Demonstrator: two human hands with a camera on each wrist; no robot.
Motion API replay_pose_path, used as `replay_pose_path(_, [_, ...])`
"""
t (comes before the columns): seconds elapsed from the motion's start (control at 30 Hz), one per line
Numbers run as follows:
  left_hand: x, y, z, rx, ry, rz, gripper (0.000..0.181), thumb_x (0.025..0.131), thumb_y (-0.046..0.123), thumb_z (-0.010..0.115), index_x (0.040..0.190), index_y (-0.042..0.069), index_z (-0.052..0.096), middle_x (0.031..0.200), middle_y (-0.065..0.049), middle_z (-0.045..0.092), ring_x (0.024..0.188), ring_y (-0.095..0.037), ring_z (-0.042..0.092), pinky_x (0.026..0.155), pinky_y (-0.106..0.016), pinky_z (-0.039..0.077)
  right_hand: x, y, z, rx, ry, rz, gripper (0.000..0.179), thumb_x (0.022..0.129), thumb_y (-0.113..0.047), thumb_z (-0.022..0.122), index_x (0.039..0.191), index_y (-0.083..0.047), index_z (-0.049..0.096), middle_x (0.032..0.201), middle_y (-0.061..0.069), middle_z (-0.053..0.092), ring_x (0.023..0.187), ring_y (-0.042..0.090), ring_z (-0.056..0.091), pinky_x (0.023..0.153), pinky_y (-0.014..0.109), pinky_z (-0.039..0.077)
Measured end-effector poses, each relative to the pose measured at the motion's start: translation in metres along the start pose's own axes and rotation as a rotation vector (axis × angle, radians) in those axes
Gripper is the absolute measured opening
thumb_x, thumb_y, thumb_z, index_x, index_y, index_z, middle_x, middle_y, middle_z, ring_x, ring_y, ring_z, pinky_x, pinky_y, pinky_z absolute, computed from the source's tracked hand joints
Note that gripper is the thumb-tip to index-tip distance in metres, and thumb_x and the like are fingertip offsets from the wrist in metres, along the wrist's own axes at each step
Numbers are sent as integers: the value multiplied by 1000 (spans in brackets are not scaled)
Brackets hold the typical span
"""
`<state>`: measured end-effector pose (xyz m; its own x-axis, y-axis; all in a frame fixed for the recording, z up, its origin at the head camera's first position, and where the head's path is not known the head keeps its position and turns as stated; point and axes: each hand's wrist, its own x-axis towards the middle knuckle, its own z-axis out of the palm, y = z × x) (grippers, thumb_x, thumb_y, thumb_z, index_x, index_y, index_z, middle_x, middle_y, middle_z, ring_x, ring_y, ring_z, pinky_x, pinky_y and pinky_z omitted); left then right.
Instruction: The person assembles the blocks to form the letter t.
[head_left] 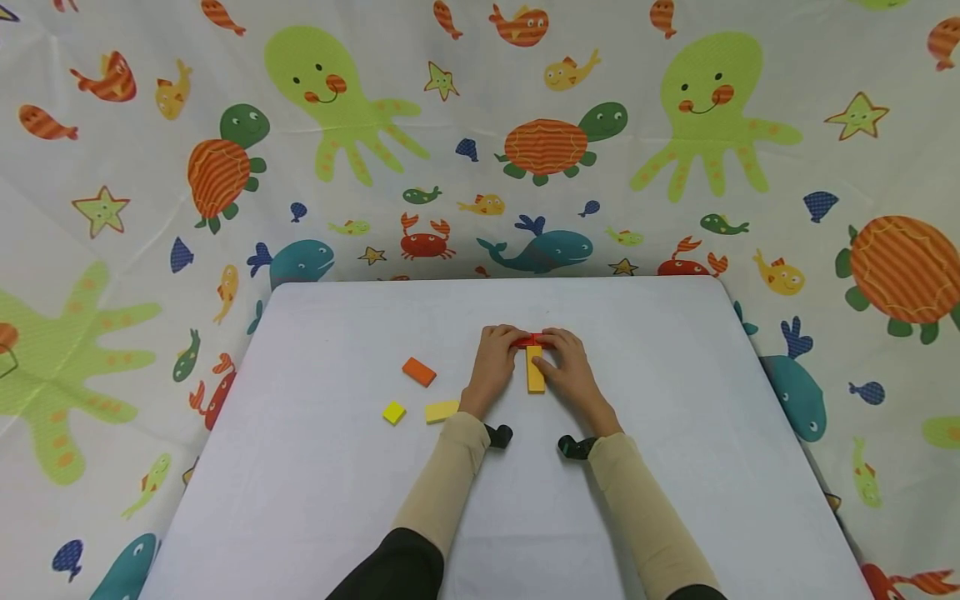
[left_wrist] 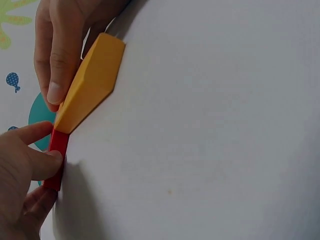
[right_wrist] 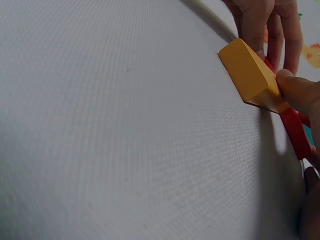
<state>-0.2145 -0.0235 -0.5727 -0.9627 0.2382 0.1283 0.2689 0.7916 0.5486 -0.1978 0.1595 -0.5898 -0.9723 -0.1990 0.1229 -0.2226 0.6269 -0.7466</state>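
Observation:
Two hands meet over a T-shaped arrangement near the far edge of the white table. A red block [head_left: 531, 340] forms the crossbar; whether it is one piece or two I cannot tell. An orange-yellow block [head_left: 536, 372] lies against its near side, pointing toward me. The left hand [head_left: 492, 365] pinches the red block's left part, thumb in front and fingers behind, as the left wrist view shows. My right hand [head_left: 576, 377] has its thumb on the orange-yellow block [right_wrist: 245, 70], fingers reaching behind the red block [right_wrist: 295, 134]. Fingers partly hide the red.
Left of the hands lie an orange block [head_left: 419, 372], a small bright yellow square block [head_left: 393, 412] and a pale yellow block [head_left: 441, 411], partly behind the left wrist. A cloth [head_left: 420, 158] printed with sea animals hangs behind the white table [head_left: 315, 517].

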Motion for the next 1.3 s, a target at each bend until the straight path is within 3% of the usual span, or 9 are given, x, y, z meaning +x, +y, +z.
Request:
replay_pose_path(0.27, [0,1,-1,-18,0,-18,32,105,6,60,130,21,73,135,-3,67,128,-27,52,115,-38,46,-1,1,0,7,-2,-6,44,99,-26,73,139,-9,61,153,13,52,153,37,34,129,58,22])
replay_pose_path(0.57, [1,-5,-2,-34,-20,31,30,106,8,59,130,20,73,135,-3,67,127,-27,51,114,-38,47,-2,0,-1,9,-14,11,45,100,-27,72,140,-11,61,155,11,50,154,36,31,130,58,21])
replay_pose_path(0.83, [-1,-7,-11,-20,-34,43,33,106,12,60,135,24,70,142,-2,63,137,-26,45,118,-40,45,-1,0,0,9,-17,16,45,99,-27,72,140,-11,60,155,12,50,154,36,31,129,59,22])
replay_pose_path(1.1, [-14,-5,-26,50,19,15,31,105,17,62,135,20,69,136,-2,68,133,-24,53,118,-40,46,-1,-1,0,-2,-2,6,44,98,-22,74,138,-8,62,153,13,52,153,36,34,129,57,22])
replay_pose_path(1.3, [-32,-10,-37,33,65,8,31,103,13,64,134,17,70,133,-3,70,127,-27,59,112,-45,48,-2,-3,-1,-1,-11,17,45,98,-21,73,139,-9,62,154,13,52,153,36,33,130,56,22])
